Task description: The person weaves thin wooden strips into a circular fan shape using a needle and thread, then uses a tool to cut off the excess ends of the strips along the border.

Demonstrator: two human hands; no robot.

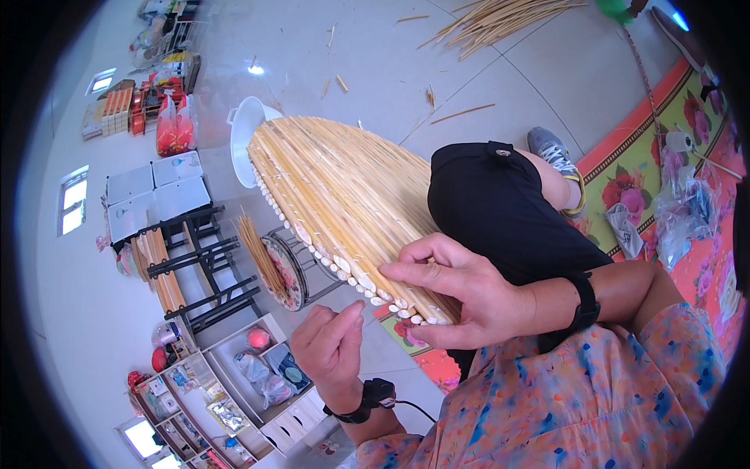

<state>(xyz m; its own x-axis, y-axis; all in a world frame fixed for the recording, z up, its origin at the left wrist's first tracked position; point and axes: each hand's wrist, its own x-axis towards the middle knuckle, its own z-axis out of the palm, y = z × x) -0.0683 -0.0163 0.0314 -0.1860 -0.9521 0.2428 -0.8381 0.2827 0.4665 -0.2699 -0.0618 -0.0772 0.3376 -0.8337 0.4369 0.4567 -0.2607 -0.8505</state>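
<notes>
A large mat of straw-coloured stalks [344,172], stitched side by side with rows of pale thread, stretches away from my lap. Its pale, slant-cut stalk ends line the left edge. My right hand [480,293] grips the near corner, thumb below the edge and fingers on top. Just left of those cut ends, apart from the mat, my left hand [328,344] is closed, its thumb and forefinger together. Whatever it may be pinching is too small to make out. Both wrists wear dark bands.
A white basin [242,148] stands by the mat's far end. Left of the mat, a round stool [285,270] carries a bundle of thin stalks [262,254]. More stalks [500,23] lie on the tiled floor ahead. My bent knee [476,180] is at the mat's right, beside a flowered floor covering [605,184].
</notes>
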